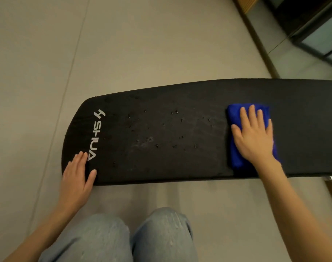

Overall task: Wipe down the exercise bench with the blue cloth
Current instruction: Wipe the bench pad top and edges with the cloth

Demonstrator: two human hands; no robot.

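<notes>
The black padded exercise bench (161, 157) runs across the view from left to right, with a white SHUA logo near its rounded left end. Small water droplets and specks dot its middle. A folded blue cloth (235, 114) lies on the bench's right part. My right hand (254, 135) presses flat on top of the cloth, fingers spread and pointing away from me. My left hand (78, 178) rests flat on the bench's near left corner, beside the logo, holding nothing.
Beige floor surrounds the bench. My knees in light blue jeans (123, 239) are just in front of the bench's near edge. A dark glass-fronted cabinet (316, 29) and a wooden baseboard strip stand at the far right. A metal bench leg (330, 178) shows under the right side.
</notes>
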